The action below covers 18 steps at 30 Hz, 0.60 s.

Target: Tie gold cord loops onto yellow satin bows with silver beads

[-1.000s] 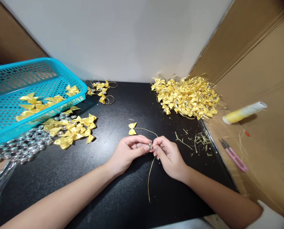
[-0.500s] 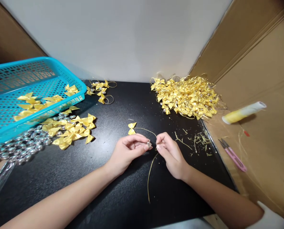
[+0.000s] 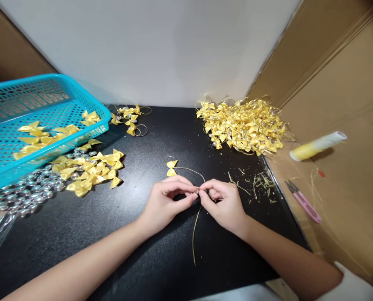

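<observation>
My left hand (image 3: 167,200) and my right hand (image 3: 222,203) meet fingertip to fingertip over the black table (image 3: 148,251). Between them they pinch a small silver bead (image 3: 197,192) threaded on a thin gold cord (image 3: 195,234). One end of the cord trails toward me across the table. The other end arcs back to a small yellow ribbon bow (image 3: 171,168) lying just beyond my left hand.
A blue perforated basket (image 3: 32,125) with yellow bows sits at left, with loose bows (image 3: 92,171) and silver beads (image 3: 20,196) beside it. A heap of finished bows (image 3: 242,125) lies at back right. Cord scraps (image 3: 261,184), pink snips (image 3: 303,201) and a spool (image 3: 318,146) lie at right.
My right hand's fingers drew slightly away from the bead, then closed back against my left fingertips. The view shifted a little; the bow and cord stay put.
</observation>
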{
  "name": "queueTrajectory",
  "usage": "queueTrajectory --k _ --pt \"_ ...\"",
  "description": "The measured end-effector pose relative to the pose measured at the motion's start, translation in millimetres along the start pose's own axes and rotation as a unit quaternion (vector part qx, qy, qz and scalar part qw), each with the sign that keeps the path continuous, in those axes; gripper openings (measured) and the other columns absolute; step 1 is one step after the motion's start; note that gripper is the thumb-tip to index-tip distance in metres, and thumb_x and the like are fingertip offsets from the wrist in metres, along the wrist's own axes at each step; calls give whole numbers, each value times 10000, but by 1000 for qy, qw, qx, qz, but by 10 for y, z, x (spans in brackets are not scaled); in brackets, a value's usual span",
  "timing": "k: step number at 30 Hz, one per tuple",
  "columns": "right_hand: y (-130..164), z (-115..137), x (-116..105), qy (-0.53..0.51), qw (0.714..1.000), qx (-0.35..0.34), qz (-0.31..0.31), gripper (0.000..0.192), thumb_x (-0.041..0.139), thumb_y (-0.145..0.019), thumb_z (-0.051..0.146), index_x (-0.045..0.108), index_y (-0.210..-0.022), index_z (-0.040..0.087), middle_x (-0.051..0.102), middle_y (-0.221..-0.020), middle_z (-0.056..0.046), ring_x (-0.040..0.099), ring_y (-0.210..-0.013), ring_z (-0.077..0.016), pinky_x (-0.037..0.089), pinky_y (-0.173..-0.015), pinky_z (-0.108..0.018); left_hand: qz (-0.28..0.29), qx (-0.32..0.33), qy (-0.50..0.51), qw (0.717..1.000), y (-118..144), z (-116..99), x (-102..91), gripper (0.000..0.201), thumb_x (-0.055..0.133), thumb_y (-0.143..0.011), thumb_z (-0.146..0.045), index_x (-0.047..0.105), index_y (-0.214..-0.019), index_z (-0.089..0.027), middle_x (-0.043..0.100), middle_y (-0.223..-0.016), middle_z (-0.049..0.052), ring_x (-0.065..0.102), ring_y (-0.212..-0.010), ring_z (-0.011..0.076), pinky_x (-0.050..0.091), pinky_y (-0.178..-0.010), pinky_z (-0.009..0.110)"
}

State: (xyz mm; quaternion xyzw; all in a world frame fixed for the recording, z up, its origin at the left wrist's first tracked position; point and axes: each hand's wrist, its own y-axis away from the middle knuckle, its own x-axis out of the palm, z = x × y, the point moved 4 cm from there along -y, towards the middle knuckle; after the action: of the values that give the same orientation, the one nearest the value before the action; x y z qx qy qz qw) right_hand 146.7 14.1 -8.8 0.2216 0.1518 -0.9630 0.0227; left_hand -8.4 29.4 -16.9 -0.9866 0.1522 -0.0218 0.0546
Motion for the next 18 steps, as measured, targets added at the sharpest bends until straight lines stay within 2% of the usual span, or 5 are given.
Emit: queueTrajectory --k 3,11,18 --pt "14 19 15 26 999 -18 -14 91 557 -762 130 605 -689 154 325 -482 96 284 -406 -38 256 -407 -175 -3 -4 -16 1000 11 0 4 171 735 -727 -81 787 -813 -219 709 -792 26 662 -729 109 538 -668 194" --pt "44 50 48 84 994 -56 -34 118 526 -797 138 584 -699 168 395 -499 84 331 -407 -43 272 -409 -172 -25 -43 27 998 9 38 43 145 741 -714 -95 783 -775 -220 714 -783 14 677 -714 105 552 -665 185" --pt "41 10 90 63 996 -20 -53 129 523 -809 151 590 -699 161 422 -493 79 353 -414 -47 305 -426 -171 -71 62 -89 992 59 -61 32 174 730 -722 -68 780 -796 -218 721 -789 21 662 -746 117 539 -704 212"
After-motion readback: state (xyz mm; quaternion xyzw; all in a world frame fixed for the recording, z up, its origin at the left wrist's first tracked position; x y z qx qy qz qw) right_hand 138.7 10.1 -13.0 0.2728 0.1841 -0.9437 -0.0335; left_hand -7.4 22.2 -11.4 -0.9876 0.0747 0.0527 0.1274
